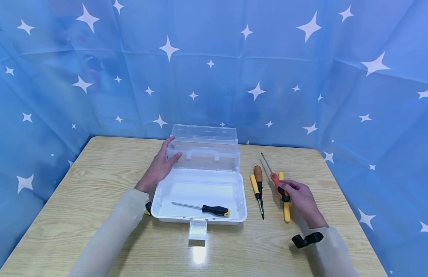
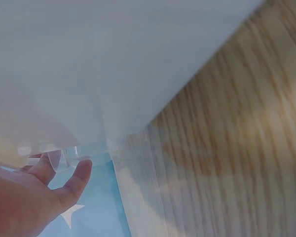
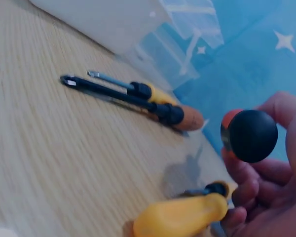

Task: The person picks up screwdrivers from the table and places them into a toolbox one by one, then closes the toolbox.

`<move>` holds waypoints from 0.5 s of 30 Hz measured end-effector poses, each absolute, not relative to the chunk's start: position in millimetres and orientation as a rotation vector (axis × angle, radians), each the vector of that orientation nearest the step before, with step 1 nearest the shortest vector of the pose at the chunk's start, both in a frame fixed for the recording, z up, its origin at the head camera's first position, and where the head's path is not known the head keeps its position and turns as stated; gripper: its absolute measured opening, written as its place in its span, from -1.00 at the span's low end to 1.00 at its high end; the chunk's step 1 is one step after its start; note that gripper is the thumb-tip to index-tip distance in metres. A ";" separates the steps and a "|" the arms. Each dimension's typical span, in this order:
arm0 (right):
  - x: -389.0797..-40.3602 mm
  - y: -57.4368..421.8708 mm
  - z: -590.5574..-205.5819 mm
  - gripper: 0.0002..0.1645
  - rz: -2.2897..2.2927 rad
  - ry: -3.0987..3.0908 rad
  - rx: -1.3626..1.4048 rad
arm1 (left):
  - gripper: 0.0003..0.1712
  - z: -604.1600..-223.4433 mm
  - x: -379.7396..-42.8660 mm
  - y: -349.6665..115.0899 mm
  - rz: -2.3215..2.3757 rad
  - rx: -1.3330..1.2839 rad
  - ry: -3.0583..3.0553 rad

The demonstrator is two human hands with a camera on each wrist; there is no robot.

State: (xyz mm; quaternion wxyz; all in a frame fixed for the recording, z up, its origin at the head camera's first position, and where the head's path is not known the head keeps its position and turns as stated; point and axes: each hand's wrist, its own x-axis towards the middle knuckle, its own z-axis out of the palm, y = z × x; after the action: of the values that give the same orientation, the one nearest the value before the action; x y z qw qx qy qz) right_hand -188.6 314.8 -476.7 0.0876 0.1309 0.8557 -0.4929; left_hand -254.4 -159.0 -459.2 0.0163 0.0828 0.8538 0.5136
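My right hand (image 1: 303,198) pinches a screwdriver (image 1: 274,177) by its red and black handle, its shaft pointing away toward the back. The black handle end faces the camera in the right wrist view. Below it lies a yellow-handled tool (image 1: 287,213), partly covered by the hand. My left hand (image 1: 160,165) rests at the left side of the raised clear lid (image 1: 207,157), its thumb and fingers spread and fairly straight. This lid belongs to a white toolbox (image 1: 155,200). Inside the box lies a screwdriver (image 1: 215,210) with a black and yellow handle.
Between box and right hand lie a screwdriver (image 1: 254,184) with a yellow handle and another screwdriver (image 1: 258,174) with a brown one. The box's front latch (image 1: 198,230) hangs down. A black and yellow object (image 1: 148,208) peeks out left of the box. Blue star-patterned cloth (image 1: 214,77) borders the table.
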 end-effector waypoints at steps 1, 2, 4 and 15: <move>-189.0 316.1 -477.7 -0.41 -1.482 2.539 0.381 | -0.15 -459.2 -254.6 -159.1 1.598 0.257 2.653; -189.3 317.4 -478.7 -0.41 -1.495 2.531 0.374 | -0.15 -459.2 -254.7 -159.2 1.602 0.253 2.650; -189.7 319.7 -480.2 -0.40 -1.502 2.526 0.359 | -0.15 -459.2 -255.1 -159.4 1.607 0.252 2.646; -187.8 330.7 -485.5 -0.41 -1.564 2.494 0.301 | -0.15 -459.6 -254.9 -159.3 1.589 0.259 2.658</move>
State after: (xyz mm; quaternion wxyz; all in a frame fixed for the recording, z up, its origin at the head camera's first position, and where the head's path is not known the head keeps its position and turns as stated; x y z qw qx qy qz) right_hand -187.8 330.7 -485.5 0.0910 0.1011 0.8394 -0.5263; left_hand -254.9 -159.3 -459.6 0.0169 0.0832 0.8552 0.5113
